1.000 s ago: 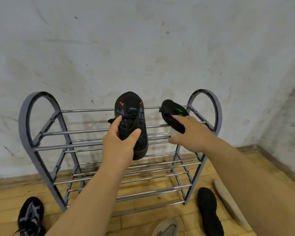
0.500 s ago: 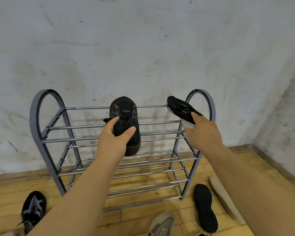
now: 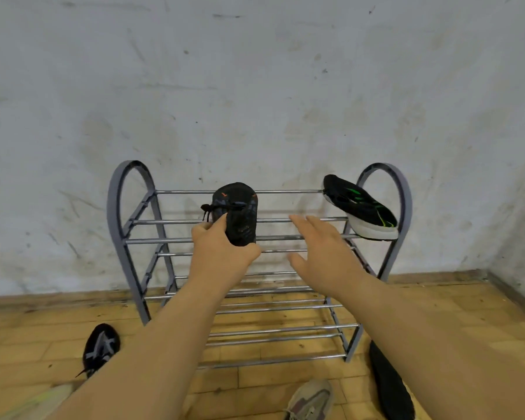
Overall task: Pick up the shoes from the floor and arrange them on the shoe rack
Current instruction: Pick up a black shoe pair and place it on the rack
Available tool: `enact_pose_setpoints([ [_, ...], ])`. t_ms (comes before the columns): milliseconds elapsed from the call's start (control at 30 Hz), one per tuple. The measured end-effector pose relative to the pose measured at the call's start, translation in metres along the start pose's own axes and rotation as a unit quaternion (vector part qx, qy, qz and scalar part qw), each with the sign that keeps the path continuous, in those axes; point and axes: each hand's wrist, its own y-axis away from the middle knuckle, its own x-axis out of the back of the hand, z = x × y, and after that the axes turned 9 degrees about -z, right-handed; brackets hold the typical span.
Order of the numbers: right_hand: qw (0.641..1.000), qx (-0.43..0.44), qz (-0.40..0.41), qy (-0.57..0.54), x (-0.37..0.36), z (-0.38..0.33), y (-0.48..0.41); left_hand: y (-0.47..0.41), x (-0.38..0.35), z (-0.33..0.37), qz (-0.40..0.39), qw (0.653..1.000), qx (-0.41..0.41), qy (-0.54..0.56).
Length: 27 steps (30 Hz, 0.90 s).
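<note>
**A:** Head view, the only one we have — the left hand (image 3: 222, 253) is closed round the heel end of a black shoe with orange marks (image 3: 236, 212), thumb on one side and fingers wrapped on the other. The shoe lies toe toward the wall on the top bars of the shoe rack (image 3: 376, 259).

**B:** And the right hand (image 3: 325, 253)?

**A:** Spread open, fingers apart, holding nothing. It hovers over the top bars between the two shoes. The black shoe with green marks (image 3: 359, 206) sits at the rack's right end, tipped on its side so the white sole faces us, leaning by the side arch.

**B:** What is left on the floor?

**A:** A black shoe with grey stripes (image 3: 101, 348) on the left, a grey-brown shoe (image 3: 311, 400) at the bottom edge, and a black shoe sole-up (image 3: 390, 386) by the rack's right foot. So I judge the job is early.

**B:** How will they handle?

**A:** Light, I'd say, with soft knit uppers that give under the fingers and stiffer soles. The heel or the collar is the firm place to pinch. The bars are thin and smooth — a narrow shoe could tip between them, as the green one seems to have done.
</note>
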Motion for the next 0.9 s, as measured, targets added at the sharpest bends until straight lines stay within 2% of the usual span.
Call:
enact_pose_setpoints([
  [167,0.998,0.057,-0.026,-0.011,-0.018,-0.044,-0.018,-0.005,0.060,-0.038,0.092,0.995,0.012,-0.049],
  [267,0.997,0.067,-0.038,-0.003,-0.027,-0.071,-0.029,-0.005,0.087,-0.057,0.142,0.977,0.031,-0.153],
  [333,0.997,0.070,-0.036,0.006,-0.033,-0.081,-0.034,-0.006,0.094,-0.065,0.147,0.973,0.035,-0.176],
  [633,0.991,0.059,-0.072,0.091,-0.049,-0.082,-0.030,-0.018,0.096,-0.082,0.153,0.984,-0.031,-0.089],
  [833,0.990,0.086,-0.087,0.066,-0.048,-0.070,-0.022,-0.027,0.092,-0.083,0.200,0.963,-0.035,-0.179],
  [900,0.993,0.101,-0.050,0.046,-0.050,-0.068,-0.017,-0.022,0.091,-0.081,0.217,0.952,-0.019,-0.215],
])
